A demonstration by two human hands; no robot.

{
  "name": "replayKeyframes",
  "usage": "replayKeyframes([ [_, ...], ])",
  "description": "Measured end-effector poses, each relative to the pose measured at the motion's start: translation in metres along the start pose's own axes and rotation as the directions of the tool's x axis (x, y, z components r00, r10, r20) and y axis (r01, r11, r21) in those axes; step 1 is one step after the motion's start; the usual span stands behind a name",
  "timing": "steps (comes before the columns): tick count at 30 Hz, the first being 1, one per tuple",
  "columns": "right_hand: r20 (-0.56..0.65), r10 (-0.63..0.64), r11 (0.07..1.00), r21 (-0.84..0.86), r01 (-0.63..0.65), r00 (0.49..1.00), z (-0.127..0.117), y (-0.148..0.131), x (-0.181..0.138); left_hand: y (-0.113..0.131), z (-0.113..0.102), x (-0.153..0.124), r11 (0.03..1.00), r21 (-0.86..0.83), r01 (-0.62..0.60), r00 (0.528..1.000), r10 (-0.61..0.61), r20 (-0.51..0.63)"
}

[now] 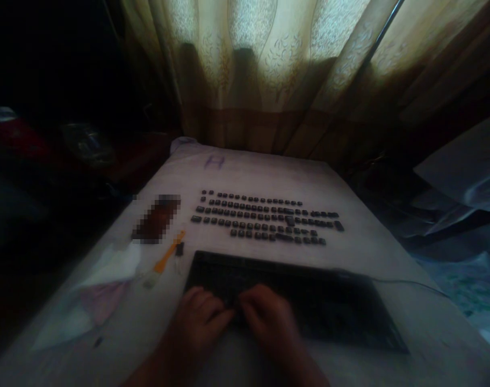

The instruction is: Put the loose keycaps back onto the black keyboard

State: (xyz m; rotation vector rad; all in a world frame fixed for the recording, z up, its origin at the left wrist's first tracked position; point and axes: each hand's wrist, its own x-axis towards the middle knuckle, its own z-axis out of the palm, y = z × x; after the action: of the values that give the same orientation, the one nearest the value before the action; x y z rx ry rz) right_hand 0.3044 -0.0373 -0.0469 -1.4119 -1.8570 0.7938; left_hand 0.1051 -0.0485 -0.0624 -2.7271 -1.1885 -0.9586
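A black keyboard base [329, 306] lies dark and blurred across the near part of the table. My left hand [200, 317] rests at its left end, fingers bent against the keyboard and thumb stretched toward the other hand. Close beside it, my right hand [271, 312] is closed, its fingertips pinched low over the keyboard. Whatever sits between those fingertips is too dark to make out. Beyond the keyboard, loose black keycaps [249, 216] are laid out in several rows.
Left of the keycaps lie a pixelated brown object [156, 219], an orange-handled brush [164, 260] and a small black item [179, 248]. A white and pink cloth [103, 295] is nearer. A cable [406, 282] runs right; curtains [245, 64] hang behind the table.
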Motion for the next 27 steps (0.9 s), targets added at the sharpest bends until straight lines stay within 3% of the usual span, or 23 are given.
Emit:
replayKeyframes([
  [5,-0.02,-0.031,0.999,-0.04,0.03,0.999,0.004,0.003,0.002,-0.026,-0.008,0.002,0.998,-0.029,0.055,0.995,-0.057,-0.08],
  [8,-0.008,-0.032,0.998,-0.052,0.031,0.999,0.004,0.003,0.003,-0.06,-0.023,0.008,0.984,0.113,0.139,0.983,-0.123,-0.138],
  [13,-0.006,-0.015,0.997,-0.075,0.015,1.0,0.004,0.002,0.003,-0.103,-0.036,0.007,0.936,0.297,0.188,0.982,-0.182,-0.049],
  [16,-0.008,-0.017,0.996,-0.084,0.016,1.0,0.004,0.002,0.004,-0.111,-0.037,0.001,0.916,0.336,0.219,0.972,-0.235,0.008],
  [21,-0.023,-0.023,0.997,-0.069,0.021,0.999,0.001,-0.002,0.004,-0.114,-0.043,-0.004,0.88,0.357,0.315,0.943,-0.333,-0.011],
  [27,-0.151,-0.055,0.994,0.082,0.068,0.987,-0.009,-0.005,0.005,-0.106,-0.041,-0.002,0.878,0.383,0.287,0.958,-0.276,-0.084],
])
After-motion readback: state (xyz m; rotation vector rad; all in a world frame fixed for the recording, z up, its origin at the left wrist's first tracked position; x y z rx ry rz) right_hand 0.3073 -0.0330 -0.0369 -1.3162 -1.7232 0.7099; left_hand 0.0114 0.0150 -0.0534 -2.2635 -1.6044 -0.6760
